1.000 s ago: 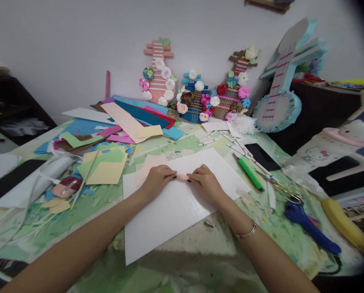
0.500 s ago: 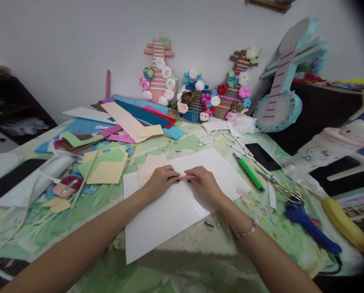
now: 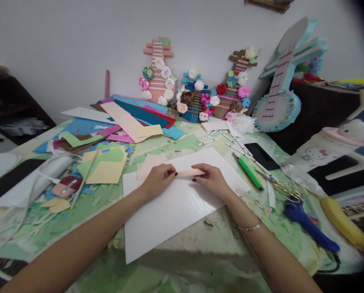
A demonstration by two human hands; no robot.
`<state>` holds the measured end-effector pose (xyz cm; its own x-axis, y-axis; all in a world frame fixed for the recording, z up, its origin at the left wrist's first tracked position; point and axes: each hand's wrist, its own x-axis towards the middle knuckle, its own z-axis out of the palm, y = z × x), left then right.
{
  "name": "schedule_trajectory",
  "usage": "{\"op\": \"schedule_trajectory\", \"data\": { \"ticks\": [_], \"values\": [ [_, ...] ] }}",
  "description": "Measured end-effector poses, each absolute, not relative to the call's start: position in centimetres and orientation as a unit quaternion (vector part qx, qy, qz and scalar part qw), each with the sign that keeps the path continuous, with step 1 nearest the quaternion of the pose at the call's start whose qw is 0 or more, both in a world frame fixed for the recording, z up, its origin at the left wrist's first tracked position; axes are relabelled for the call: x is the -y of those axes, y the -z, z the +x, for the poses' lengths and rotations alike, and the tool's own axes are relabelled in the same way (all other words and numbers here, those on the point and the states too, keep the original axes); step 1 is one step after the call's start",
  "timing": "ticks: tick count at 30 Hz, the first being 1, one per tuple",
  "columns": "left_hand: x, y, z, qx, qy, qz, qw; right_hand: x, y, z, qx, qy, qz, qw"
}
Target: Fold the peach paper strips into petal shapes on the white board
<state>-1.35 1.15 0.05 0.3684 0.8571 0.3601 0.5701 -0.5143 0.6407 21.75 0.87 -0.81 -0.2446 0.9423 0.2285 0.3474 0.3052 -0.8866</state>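
Note:
A narrow strip of pale pink paper (image 3: 186, 173) is stretched between my hands above a white board (image 3: 169, 211). Its left end is pinched between the thumb and fingers of my left hand (image 3: 161, 179). My right hand (image 3: 210, 179) grips the other end, thumb below and fingers above. Beside my left hand, a pale pink sheet (image 3: 149, 160) lies partly over the board's upper left edge.
Coloured paper (image 3: 127, 118) is piled at the back left. Decorated paper instruments (image 3: 159, 85) lean on the wall. A green marker (image 3: 250, 174), a phone (image 3: 262, 156), scissors (image 3: 284, 189), a blue glue gun (image 3: 311, 228) and a banana (image 3: 346, 226) lie at right.
My right hand has moved a little to the right and opened its grip wider. More of the pink strip's face now shows between my hands.

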Motion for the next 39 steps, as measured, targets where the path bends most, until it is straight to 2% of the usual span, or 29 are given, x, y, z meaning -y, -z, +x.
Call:
{"op": "schedule_trajectory", "data": {
  "ticks": [6,12,28,31,34,36,39],
  "values": [
    [-1.1,0.1,-1.4,-0.456,-0.344,0.788,0.231,-1.1,0.9,21.8,0.656,-0.416,-0.445,0.445],
    [-1.3,0.2,-1.5,-0.42,-0.402,0.706,0.405,-1.2,0.9,21.4,0.599,-0.456,-0.45,0.481],
    [-1.4,0.2,-1.4,-0.439,-0.415,0.65,0.461,-1.0,0.6,21.0,0.601,-0.463,-0.458,0.463],
    [-1.6,-0.1,-1.8,-0.449,-0.425,0.667,0.415,-1.2,0.5,21.3,0.633,-0.38,-0.495,0.457],
    [-2.5,-0.8,-3.7,-0.546,-0.415,0.677,0.267,-1.9,0.5,22.8,0.618,-0.279,-0.566,0.47],
    [-3.2,-1.3,-5.5,-0.622,-0.331,0.688,0.172,-2.6,0.7,24.1,0.598,-0.245,-0.595,0.478],
    [-4.2,-1.5,-8.1,-0.678,-0.267,0.67,0.141,-3.3,1.0,25.9,0.567,-0.187,-0.646,0.476]
  ]
}}
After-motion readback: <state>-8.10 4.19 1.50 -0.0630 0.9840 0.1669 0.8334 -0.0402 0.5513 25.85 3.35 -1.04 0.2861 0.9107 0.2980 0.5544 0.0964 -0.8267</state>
